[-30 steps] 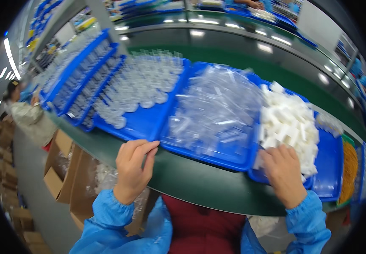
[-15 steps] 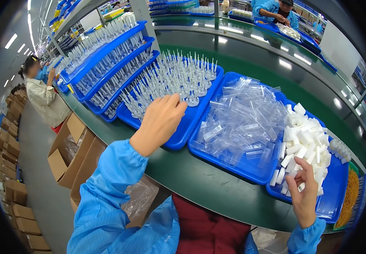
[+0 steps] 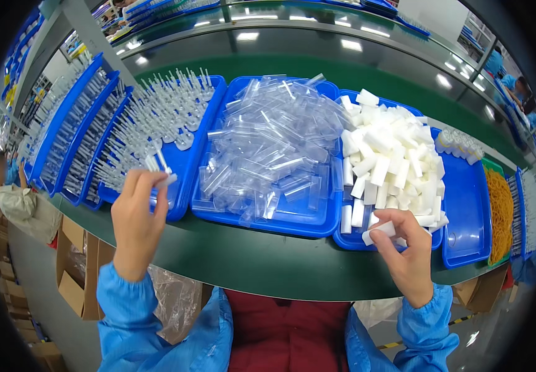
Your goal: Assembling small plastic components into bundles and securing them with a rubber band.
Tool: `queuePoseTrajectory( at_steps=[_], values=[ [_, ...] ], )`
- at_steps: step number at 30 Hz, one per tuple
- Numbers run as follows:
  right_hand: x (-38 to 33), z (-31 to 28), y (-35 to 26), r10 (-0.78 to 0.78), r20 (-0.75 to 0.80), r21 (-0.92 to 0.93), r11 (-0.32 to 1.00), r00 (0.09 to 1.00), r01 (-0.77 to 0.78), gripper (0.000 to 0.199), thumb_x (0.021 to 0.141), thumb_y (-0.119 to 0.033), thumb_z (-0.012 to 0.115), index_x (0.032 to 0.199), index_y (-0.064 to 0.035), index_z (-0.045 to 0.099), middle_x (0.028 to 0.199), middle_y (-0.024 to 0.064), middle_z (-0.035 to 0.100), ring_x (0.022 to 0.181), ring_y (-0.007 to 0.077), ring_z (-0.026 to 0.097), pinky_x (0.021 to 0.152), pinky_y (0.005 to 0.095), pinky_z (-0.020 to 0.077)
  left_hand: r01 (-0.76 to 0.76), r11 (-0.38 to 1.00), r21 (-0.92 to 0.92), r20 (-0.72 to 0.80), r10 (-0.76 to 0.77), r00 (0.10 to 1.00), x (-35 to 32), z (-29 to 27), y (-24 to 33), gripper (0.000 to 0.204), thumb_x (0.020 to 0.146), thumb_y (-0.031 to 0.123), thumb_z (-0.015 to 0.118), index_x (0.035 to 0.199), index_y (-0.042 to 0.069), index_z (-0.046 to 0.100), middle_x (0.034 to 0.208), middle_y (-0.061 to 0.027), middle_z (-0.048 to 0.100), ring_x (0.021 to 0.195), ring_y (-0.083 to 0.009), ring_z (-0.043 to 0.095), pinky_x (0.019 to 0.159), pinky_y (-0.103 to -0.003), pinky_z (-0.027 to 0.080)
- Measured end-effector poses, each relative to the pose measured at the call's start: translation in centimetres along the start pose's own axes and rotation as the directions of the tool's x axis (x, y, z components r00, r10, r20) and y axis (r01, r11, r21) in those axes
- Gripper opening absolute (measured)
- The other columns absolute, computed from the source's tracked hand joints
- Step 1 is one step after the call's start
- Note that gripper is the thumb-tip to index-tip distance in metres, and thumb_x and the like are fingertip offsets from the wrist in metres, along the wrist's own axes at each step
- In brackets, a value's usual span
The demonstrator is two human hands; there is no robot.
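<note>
The head camera was set above and behind the fingers [image 3: 404,223], quite near; it faced down and forward, toward the blue trays [image 3: 466,232] beyond them.

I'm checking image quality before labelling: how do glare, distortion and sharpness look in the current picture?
Head view: white lamp reflections streak the dark glossy surface at the back; head view: small highlights dot the clear plastic pieces; head view: the green table bends toward the black rim; head view: left hand and right hand look fairly sharp.
</note>
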State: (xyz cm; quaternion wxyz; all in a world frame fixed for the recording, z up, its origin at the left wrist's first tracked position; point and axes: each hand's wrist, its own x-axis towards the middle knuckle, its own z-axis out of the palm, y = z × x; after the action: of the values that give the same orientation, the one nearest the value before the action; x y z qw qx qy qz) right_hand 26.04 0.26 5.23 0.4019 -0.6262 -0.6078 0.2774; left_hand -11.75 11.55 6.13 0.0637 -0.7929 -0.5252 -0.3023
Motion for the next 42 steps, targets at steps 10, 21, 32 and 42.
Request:
queuePoseTrajectory(
  at_steps=[10, 21, 32, 42],
  values=[
    [-1.8, 5.0, -1.7, 0.006, 0.056, 0.338, 0.941, 0.998, -0.024, 0.046, 0.086, -0.004, 0.08, 0.13, -0.0039, 0.066, 0.093, 0.0067, 0.066, 0.075, 0.0105, 0.065, 0.066, 0.0229, 0.053, 0.225, 0.439, -0.87, 0.225, -0.054, 0.973, -7.2, 5.0, 14.0, 0.033, 0.077, -0.005, 0.08, 0.108, 0.004, 0.073, 0.102, -0.01, 0.067, 0.091, -0.0219, 0.066, 0.08, -0.031, 0.053],
    [-3.1, 4.1, -1.2, 0.193, 0.144, 0.504, 0.83, 0.971, -0.24, 0.039, 0.09, -0.001, 0.074, 0.128, -0.0023, 0.062, 0.094, 0.0056, 0.066, 0.081, 0.009, 0.066, 0.068, 0.0219, 0.0549, 0.128, 0.528, -0.839, 0.191, 0.068, 0.979, -7.9, 5.6, 14.7, 0.036, 0.077, -0.004, 0.081, 0.11, 0.006, 0.072, 0.103, -0.0098, 0.065, 0.089, -0.022, 0.067, 0.077, -0.031, 0.055],
    [-3.0, 4.2, -0.4, 0.238, 0.273, 0.601, 0.714, 0.932, -0.358, 0.046, 0.092, 0.0, 0.072, 0.136, -0.0036, 0.059, 0.102, 0.0054, 0.062, 0.076, 0.0096, 0.066, 0.067, 0.0223, 0.0553, 0.334, 0.386, -0.86, 0.366, 0.011, 0.93, -8.4, 5.7, 15.2, 0.035, 0.076, -0.004, 0.081, 0.108, 0.007, 0.072, 0.102, -0.0099, 0.065, 0.093, -0.0229, 0.065, 0.08, -0.033, 0.054],
    [-2.4, 2.3, -0.4, 0.339, 0.177, 0.652, 0.663, 0.924, -0.368, 0.036, 0.1, -0.004, 0.058, 0.135, 0.0024, 0.06, 0.1, 0.0108, 0.068, 0.085, 0.016, 0.07, 0.074, 0.0252, 0.0589, 0.048, 0.522, -0.851, 0.234, 0.296, 0.926, -7.8, 4.5, 14.2, 0.031, 0.078, -0.001, 0.081, 0.106, 0.007, 0.074, 0.102, -0.0086, 0.065, 0.08, -0.0224, 0.067, 0.066, -0.031, 0.056]
  ],
)
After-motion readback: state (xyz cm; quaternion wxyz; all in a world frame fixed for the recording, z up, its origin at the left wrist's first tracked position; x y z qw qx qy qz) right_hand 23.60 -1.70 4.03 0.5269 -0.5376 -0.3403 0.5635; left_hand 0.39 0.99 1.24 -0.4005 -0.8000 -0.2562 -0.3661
